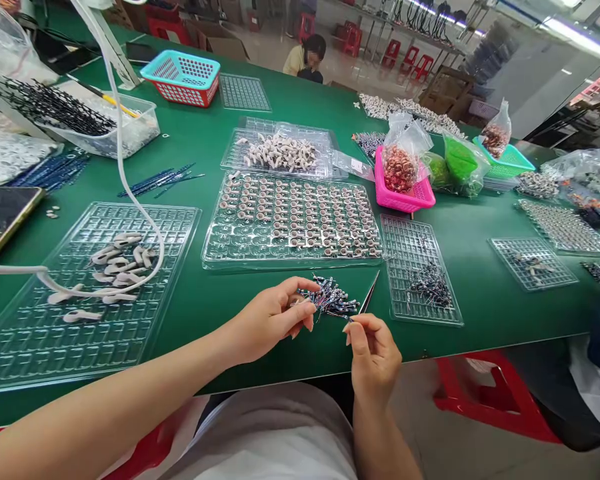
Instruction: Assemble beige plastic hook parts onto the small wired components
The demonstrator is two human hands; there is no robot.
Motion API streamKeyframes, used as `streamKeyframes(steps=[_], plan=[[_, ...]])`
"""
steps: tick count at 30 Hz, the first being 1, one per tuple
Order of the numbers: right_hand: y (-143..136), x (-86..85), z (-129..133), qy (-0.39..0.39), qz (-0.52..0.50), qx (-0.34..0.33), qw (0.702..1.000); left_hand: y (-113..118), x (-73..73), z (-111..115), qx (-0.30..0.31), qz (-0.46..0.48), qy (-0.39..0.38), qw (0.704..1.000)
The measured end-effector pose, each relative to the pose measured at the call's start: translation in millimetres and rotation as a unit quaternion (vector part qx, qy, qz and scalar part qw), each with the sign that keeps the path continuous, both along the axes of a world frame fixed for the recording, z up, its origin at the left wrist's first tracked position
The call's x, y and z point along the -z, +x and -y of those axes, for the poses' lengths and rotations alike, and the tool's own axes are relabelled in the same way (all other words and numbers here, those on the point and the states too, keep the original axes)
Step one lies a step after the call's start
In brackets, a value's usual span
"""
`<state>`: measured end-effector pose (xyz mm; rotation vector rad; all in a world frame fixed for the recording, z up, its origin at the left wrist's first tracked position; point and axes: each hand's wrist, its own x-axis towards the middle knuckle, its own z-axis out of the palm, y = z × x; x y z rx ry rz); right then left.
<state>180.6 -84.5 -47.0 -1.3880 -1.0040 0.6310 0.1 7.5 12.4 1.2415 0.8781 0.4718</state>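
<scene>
My left hand (275,317) is closed, thumb and fingers curled around a small pale piece (298,301), perhaps an earbud shell; the fingers partly hide it. With its fingertips, my right hand (375,353) pinches a small dark part (348,319) like a thin wired circuit strip. Metal tweezers (369,292) point away from me just beyond the right fingers; whether that hand grips them too is unclear. Between the hands and the big tray lies a pile of small blue wired parts (333,295). The clear tray (230,248) holds rows of earbud halves, with bare pockets at its lower left.
White stem-shaped shells (123,263) lie on a left tray (130,347), crossed by a white cable (121,153). More shells (283,152) are heaped behind. A pink basket (405,197) stands right of centre, near a tray of dark wired parts (430,287). Another person sits far right.
</scene>
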Motion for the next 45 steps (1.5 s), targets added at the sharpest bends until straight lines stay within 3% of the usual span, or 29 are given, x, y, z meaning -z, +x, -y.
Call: streamKeyframes(steps=[9, 12, 15, 19, 22, 26, 31, 42, 45], plan=[[1, -0.5, -1, 0.008, 0.011, -0.01, 1.0, 0, 4.0, 1, 0.003, -0.099, 0.093, 0.991], [1, -1.5, -1, 0.003, 0.016, -0.011, 1.0, -1, 2.6, -1, 0.007, -0.088, 0.109, 0.99], [1, -1.9, 0, -0.003, 0.022, -0.014, 1.0, -1, 2.4, -4, 0.021, -0.038, 0.058, 0.997], [2, -1.3, 0, -0.001, 0.028, -0.019, 0.999, -2, 3.4, -8, 0.051, 0.042, -0.089, 0.994], [2, -0.8, 0, -0.003, 0.032, -0.021, 0.999, -3, 1.9, -8, 0.058, 0.065, -0.124, 0.989], [2, -0.4, 0, -0.013, 0.033, -0.022, 0.999, -4, -0.4, -6, 0.071, 0.019, -0.052, 0.996], [2, -0.1, 0, -0.013, 0.034, -0.028, 0.999, -2, 1.0, 0, 0.033, -0.022, 0.068, 0.997], [3, -3.3, -1, -0.006, 0.038, -0.033, 0.999, -2, 8.9, -2, -0.015, -0.056, 0.119, 0.991], [3, -2.5, -1, 0.002, 0.03, -0.036, 0.999, -1, 7.6, -2, -0.015, -0.056, 0.087, 0.994]])
